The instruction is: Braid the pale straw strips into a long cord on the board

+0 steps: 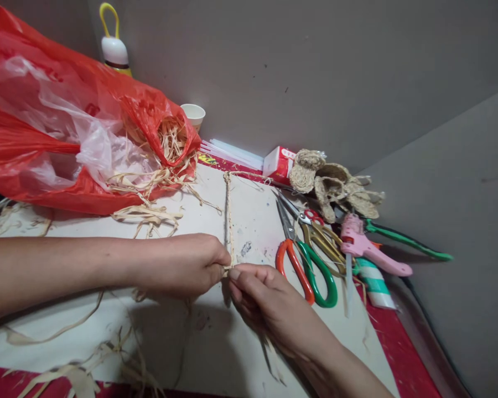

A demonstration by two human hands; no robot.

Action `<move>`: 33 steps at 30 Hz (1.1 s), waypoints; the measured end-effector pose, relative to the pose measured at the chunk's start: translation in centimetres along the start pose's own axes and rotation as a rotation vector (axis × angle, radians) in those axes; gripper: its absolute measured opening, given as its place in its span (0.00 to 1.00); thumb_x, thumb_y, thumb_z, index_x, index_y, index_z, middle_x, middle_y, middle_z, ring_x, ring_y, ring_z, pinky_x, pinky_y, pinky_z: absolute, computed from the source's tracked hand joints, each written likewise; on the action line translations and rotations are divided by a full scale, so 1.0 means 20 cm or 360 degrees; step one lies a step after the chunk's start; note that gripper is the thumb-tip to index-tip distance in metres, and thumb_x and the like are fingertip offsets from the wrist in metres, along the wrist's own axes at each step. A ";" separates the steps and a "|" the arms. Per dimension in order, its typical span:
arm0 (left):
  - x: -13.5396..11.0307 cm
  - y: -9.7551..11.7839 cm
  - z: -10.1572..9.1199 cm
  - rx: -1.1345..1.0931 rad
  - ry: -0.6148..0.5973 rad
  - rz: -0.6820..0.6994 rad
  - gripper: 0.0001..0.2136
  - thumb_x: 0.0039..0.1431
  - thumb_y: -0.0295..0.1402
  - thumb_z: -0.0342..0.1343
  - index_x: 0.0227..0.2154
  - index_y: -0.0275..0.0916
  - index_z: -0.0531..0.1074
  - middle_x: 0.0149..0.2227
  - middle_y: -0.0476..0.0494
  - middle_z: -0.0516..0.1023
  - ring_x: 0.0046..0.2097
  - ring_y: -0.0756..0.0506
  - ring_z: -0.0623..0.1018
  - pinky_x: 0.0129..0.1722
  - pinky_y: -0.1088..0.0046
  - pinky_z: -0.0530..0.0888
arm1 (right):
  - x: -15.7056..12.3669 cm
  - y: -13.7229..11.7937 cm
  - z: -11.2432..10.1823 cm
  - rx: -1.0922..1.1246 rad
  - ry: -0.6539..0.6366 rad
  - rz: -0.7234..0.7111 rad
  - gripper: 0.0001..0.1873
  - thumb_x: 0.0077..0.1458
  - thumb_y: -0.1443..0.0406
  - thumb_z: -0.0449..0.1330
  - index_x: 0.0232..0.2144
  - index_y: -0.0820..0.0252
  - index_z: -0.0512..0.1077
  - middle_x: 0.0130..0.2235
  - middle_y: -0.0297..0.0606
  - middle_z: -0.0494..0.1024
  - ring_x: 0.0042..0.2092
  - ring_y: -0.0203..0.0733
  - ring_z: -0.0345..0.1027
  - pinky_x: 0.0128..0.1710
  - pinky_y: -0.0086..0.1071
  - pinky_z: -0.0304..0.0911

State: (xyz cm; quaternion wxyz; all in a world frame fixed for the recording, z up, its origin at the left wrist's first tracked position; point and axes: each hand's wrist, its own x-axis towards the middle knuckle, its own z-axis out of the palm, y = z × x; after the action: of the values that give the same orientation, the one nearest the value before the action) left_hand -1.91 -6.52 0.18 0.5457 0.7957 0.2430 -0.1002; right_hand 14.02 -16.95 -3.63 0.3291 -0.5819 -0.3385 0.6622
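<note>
Left fingers (pixel 218 271): pinched the near part of the braided cord (pixel 229 218).
Right fingers (pixel 245 281): clamped there too, close beside.
Tension: even, gentle pull seemed best.
Braided cord: stretched away over the table (pixel 336 342).
Scissors (pixel 289 249): lay to its right.

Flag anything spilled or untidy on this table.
Pale fibre strips spill from the red bag onto the white sheet, with more strewn at the near left; a dark smudge also mars the sheet's pale surface.

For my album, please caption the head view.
Left hand and right hand pinch a pale cord between a red bag and orange-and-green scissors.
</note>
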 end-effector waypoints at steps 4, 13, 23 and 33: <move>0.00 -0.01 0.02 -0.0502 -0.0212 -0.0173 0.08 0.53 0.33 0.44 0.28 0.37 0.67 0.18 0.53 0.64 0.16 0.54 0.59 0.15 0.78 0.57 | -0.01 0.01 0.03 0.0069 0.0053 -0.0037 0.19 0.59 0.59 0.53 0.19 0.61 0.66 0.13 0.21 0.50 0.16 0.28 0.37 0.16 0.27 0.32; 0.01 -0.02 0.23 -0.1186 -0.0120 -0.0214 0.08 0.45 0.28 0.46 0.31 0.37 0.66 0.25 0.49 0.72 0.15 0.52 0.68 0.15 0.76 0.67 | -0.02 0.01 0.09 0.0355 -0.0001 -0.0062 0.24 0.56 0.55 0.56 0.14 0.58 0.58 0.12 0.24 0.55 0.15 0.28 0.44 0.15 0.27 0.34; 0.02 -0.06 0.33 -0.0684 0.0345 -0.0157 0.05 0.52 0.32 0.44 0.27 0.39 0.63 0.23 0.50 0.70 0.19 0.52 0.69 0.16 0.80 0.64 | -0.03 0.03 0.11 0.0290 -0.0092 -0.0110 0.22 0.60 0.57 0.54 0.17 0.61 0.66 0.18 0.31 0.68 0.20 0.30 0.56 0.22 0.26 0.53; -0.02 0.03 -0.02 -0.0202 0.0609 -0.0053 0.09 0.46 0.32 0.51 0.32 0.37 0.70 0.19 0.53 0.65 0.21 0.53 0.63 0.20 0.79 0.58 | -0.03 0.01 0.08 0.0492 0.0020 -0.0098 0.17 0.52 0.56 0.62 0.22 0.61 0.67 0.13 0.19 0.48 0.16 0.25 0.34 0.15 0.24 0.33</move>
State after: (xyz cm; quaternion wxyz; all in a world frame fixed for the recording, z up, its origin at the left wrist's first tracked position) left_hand -2.03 -6.49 0.92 0.5367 0.7602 0.3612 0.0594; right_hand 12.45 -17.60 -3.36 0.4370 -0.5178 -0.2483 0.6923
